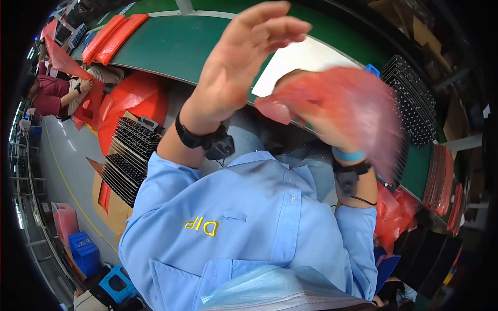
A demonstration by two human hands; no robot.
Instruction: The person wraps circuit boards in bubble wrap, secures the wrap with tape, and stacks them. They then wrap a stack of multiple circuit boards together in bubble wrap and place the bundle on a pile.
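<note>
While the left hand [233, 59] spreads empty fingers, red plastic [353, 103] (right hand [322, 123] blurred, grip unclear) seems light, soft; edge best pinched.

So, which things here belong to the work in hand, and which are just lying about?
Seemingly in use:
red plastic film, blurred, at the right hand
flat white sheet on the green worktable

Apparently lying about:
red plastic bundles, farther left on the worktable
blue bin, lower left
</note>
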